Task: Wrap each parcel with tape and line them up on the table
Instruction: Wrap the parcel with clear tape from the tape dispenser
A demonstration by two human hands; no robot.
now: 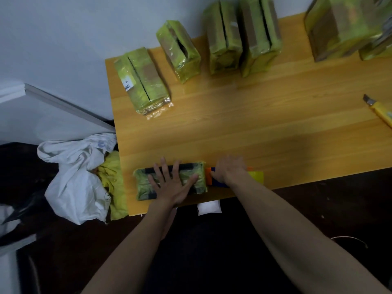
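Observation:
A dark parcel (pixel 142 183) partly wrapped in yellow-green tape lies at the table's near left edge. My left hand (pixel 172 182) presses flat on it with fingers spread. Right beside it, my right hand (pixel 228 168) grips a tape dispenser (pixel 257 176) with orange, blue and yellow parts, held against the parcel's right end. Several taped parcels stand in a row along the far edge: one at the left (pixel 142 79), a second (pixel 179 50), a third (pixel 223 36), and more to the right.
A yellow utility knife (pixel 379 110) lies at the table's right edge with its blade out. The wooden table (pixel 244 124) meets a grey wall behind. White and yellow bags (pixel 78 183) are heaped on the floor at the left.

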